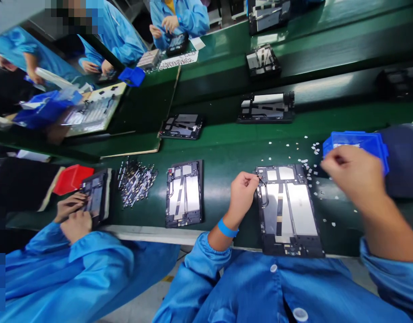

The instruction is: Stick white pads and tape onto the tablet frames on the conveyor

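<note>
Head camera looks steeply down, close over the green bench [226, 152].

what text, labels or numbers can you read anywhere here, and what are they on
None can be read.
The printed white sheet on the far bench shows rows of marks, too small and blurred to read.
The open tablet frame by the left hand shows white panels and no legible marking.
The blue bin near the right hand bears a pale patch, unreadable.
</note>
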`<state>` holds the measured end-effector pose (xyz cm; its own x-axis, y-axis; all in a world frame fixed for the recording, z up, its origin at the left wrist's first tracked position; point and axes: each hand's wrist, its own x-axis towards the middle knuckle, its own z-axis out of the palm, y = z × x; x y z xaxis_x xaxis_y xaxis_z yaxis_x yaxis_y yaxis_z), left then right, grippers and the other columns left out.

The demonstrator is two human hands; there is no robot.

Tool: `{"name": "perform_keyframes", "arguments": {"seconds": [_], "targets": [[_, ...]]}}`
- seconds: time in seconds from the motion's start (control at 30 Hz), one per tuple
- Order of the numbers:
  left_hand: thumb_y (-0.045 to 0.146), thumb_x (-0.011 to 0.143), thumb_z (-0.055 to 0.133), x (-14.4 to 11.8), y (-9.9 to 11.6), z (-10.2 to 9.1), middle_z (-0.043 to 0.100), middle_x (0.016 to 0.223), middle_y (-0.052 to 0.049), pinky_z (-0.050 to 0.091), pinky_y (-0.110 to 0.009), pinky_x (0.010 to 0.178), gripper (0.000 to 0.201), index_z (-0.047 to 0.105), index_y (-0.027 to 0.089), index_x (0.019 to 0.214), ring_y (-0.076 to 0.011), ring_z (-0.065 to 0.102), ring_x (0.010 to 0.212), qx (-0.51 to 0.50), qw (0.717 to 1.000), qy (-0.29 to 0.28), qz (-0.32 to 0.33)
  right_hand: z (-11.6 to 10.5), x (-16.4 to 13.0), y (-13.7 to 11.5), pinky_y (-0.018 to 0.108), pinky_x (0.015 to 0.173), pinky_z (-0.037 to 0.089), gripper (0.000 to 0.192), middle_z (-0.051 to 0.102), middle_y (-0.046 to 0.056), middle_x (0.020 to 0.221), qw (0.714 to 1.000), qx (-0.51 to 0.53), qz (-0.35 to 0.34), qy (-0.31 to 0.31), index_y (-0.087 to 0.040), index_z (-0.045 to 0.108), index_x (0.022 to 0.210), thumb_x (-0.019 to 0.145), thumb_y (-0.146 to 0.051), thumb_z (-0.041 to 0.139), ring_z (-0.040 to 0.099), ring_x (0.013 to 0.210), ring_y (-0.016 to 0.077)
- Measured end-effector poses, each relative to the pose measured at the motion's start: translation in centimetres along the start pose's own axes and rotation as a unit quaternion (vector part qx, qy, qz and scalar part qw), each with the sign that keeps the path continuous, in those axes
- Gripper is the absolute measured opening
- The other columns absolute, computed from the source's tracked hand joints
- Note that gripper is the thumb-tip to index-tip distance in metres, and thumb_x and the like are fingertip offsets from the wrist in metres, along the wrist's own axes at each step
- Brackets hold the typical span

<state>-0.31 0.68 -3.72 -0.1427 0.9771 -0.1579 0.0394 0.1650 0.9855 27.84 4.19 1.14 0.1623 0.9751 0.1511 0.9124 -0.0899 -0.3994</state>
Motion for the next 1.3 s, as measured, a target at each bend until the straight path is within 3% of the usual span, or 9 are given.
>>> {"name": "perform_keyframes", "arguments": {"seconds": [0.1, 0.17, 0.23, 0.3, 0.4, 0.53, 0.67, 1.17, 1.3], "targets": [[0.028, 0.087, 0.07, -0.1, 0.3, -0.3, 0.071, 0.078, -0.001, 0.049, -0.025, 0.068, 0.01, 0.071, 0.017, 0.087, -0.013, 0.064, 0.071, 0.016, 1.0, -0.009, 0.003, -2.4, 0.7, 3.8, 0.038, 0.059, 0.03, 0.021, 0.069, 0.012, 0.076, 0.973, -0.195, 0.111, -0.049, -0.026, 0.065, 0.075, 0.09, -0.038, 0.057, 0.057, 0.066, 0.0266], [0.027, 0.088, 0.07, -0.2, 0.8, -0.6, 0.074, 0.081, -0.002, 0.05, -0.025, 0.069, 0.01, 0.073, 0.018, 0.091, -0.014, 0.065, 0.073, 0.051, 0.998, -0.028, 0.019, -2.5, 0.2, 3.2, 0.039, 0.062, 0.035, 0.02, 0.073, 0.014, 0.084, 0.984, -0.151, 0.063, -0.069, -0.025, 0.067, 0.08, 0.091, -0.035, 0.054, 0.061, 0.069, 0.0277], [0.026, 0.091, 0.068, -0.3, 1.3, -1.2, 0.076, 0.086, -0.003, 0.052, -0.026, 0.071, 0.011, 0.075, 0.019, 0.095, -0.015, 0.067, 0.076, 0.106, 0.992, -0.038, 0.055, -1.4, -0.6, 0.4, 0.038, 0.07, 0.042, 0.018, 0.076, 0.011, 0.096, 0.995, -0.002, -0.035, -0.089, -0.025, 0.071, 0.092, 0.09, -0.03, 0.054, 0.066, 0.078, 0.0266], [0.023, 0.093, 0.065, 0.0, 1.6, -2.0, 0.077, 0.091, -0.004, 0.053, -0.028, 0.074, 0.013, 0.076, 0.021, 0.099, -0.0159, 0.068, 0.079, 0.186, 0.976, -0.024, 0.115, 0.4, -1.1, -3.3, 0.035, 0.073, 0.045, 0.019, 0.078, 0.005, 0.094, 0.979, 0.11, -0.083, -0.149, -0.026, 0.074, 0.094, 0.089, -0.03, 0.056, 0.069, 0.081, 0.024], [0.019, 0.095, 0.064, 0.8, 1.5, -3.4, 0.078, 0.1, -0.005, 0.054, -0.032, 0.085, 0.016, 0.076, 0.021, 0.105, -0.0188, 0.07, 0.089, 0.305, 0.929, -0.025, 0.208, 3.0, -0.4, -8.1, 0.032, 0.069, 0.043, 0.021, 0.078, 0.003, 0.085, 0.964, 0.136, -0.073, -0.215, -0.025, 0.076, 0.085, 0.09, -0.034, 0.058, 0.068, 0.079, 0.0213], [0.018, 0.1, 0.058, 1.8, 0.9, -4.4, 0.078, 0.111, -0.008, 0.053, -0.038, 0.096, 0.024, 0.074, 0.021, 0.117, -0.023, 0.07, 0.107, 0.395, 0.871, -0.084, 0.28, 5.3, 1.4, -10.7, 0.031, 0.059, 0.036, 0.031, 0.073, 0.005, 0.07, 0.957, 0.094, -0.065, -0.266, -0.022, 0.074, 0.07, 0.091, -0.038, 0.059, 0.062, 0.064, 0.0188], [0.02, 0.102, 0.054, 2.0, 0.3, -4.1, 0.077, 0.116, -0.009, 0.052, -0.039, 0.096, 0.029, 0.071, 0.021, 0.126, -0.0231, 0.069, 0.108, 0.439, 0.839, -0.113, 0.302, 6.1, 1.9, -11.0, 0.03, 0.057, 0.031, 0.025, 0.072, 0.005, 0.069, 0.96, 0.046, -0.072, -0.267, -0.022, 0.074, 0.068, 0.086, -0.033, 0.061, 0.061, 0.062, 0.0186], [0.022, 0.105, 0.049, 2.5, -0.3, -3.8, 0.076, 0.119, -0.01, 0.05, -0.039, 0.095, 0.034, 0.069, 0.02, 0.132, -0.0244, 0.067, 0.107, 0.47, 0.807, -0.13, 0.332, 6.9, 1.8, -11.3, 0.031, 0.056, 0.033, 0.027, 0.075, 0.01, 0.075, 0.961, -0.031, -0.084, -0.26, -0.022, 0.076, 0.07, 0.084, -0.038, 0.059, 0.067, 0.069, 0.0232], [0.022, 0.106, 0.048, 2.6, 0.1, -3.6, 0.075, 0.12, -0.009, 0.049, -0.039, 0.091, 0.036, 0.068, 0.022, 0.136, -0.0243, 0.065, 0.103, 0.507, 0.78, -0.148, 0.337, 7.2, 2.1, -11.2, 0.032, 0.056, 0.033, 0.026, 0.076, 0.009, 0.077, 0.96, -0.039, -0.084, -0.265, -0.022, 0.077, 0.071, 0.083, -0.038, 0.06, 0.068, 0.072, 0.0241]]}}
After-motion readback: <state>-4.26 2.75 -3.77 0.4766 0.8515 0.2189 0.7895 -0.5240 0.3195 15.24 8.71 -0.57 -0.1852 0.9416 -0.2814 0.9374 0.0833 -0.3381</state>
